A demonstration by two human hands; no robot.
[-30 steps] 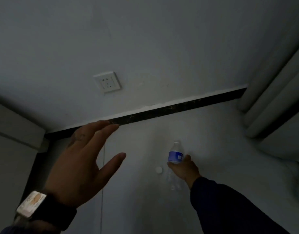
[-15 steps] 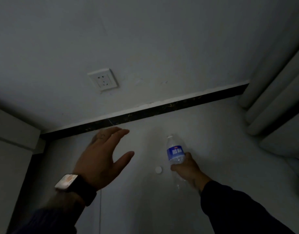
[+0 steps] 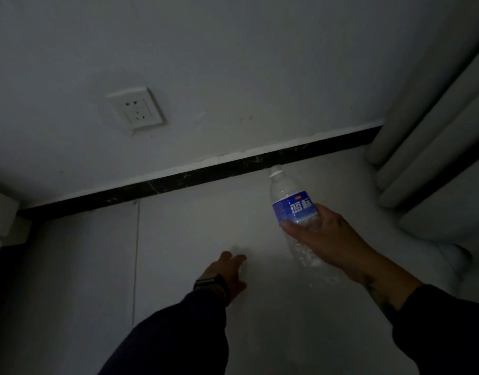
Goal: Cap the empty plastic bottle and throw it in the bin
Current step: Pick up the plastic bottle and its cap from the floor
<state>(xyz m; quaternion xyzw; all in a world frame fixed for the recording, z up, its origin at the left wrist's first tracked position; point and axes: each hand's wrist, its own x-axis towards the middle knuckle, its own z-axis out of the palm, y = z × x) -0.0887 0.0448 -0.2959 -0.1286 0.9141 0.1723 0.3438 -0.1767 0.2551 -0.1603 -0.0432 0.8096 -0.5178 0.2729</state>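
Observation:
A clear, empty plastic bottle (image 3: 292, 209) with a blue label is held off the pale floor, tilted, with its uncapped neck pointing up and away. My right hand (image 3: 330, 239) is wrapped around its lower body. My left hand (image 3: 230, 272), with a watch on the wrist, reaches down to the floor left of the bottle, fingers pointing away from me. The small white cap is not visible; my left hand covers the spot where it lay. No bin is in view.
A white wall with a socket (image 3: 135, 108) stands ahead, above a dark baseboard (image 3: 178, 180). Pale curtain folds (image 3: 435, 131) hang at the right and bunch on the floor. A light cabinet edge (image 3: 0, 212) sits at the far left. The scene is dim.
My right hand has lifted the bottle off the floor and towards me. My left hand has dropped from mid-air to the floor, over the cap's spot.

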